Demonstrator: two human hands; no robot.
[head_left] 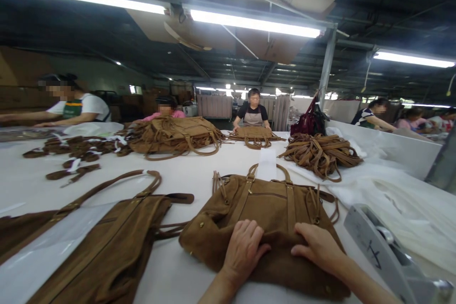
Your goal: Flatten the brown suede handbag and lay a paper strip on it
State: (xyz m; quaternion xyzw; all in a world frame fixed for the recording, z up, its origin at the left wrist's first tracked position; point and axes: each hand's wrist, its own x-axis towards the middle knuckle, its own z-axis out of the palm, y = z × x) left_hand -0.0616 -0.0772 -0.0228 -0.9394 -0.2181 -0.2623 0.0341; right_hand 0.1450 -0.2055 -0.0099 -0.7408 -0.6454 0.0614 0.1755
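Currently both hands lie on one brown bag, which is flat on the white table close to its near edge, right of centre. Left hand — palm down, fingers a little spread, pressing on the bag's near part. Right hand — also palm down and flat on the bag, thumb pointing toward the left hand. The two hands are near each other but apart, and neither pinches anything. The bag's handle points to the far edge, with a white tag over it.

A second bag lies toward the near left corner, its strap touching the first bag's left side; a clear plastic sheet covers part of it. A grey metal device sits at the near right edge. A strap pile lies mid-right, a bag pile and dark straps toward the far left. Co-workers sit along the far and left edges.
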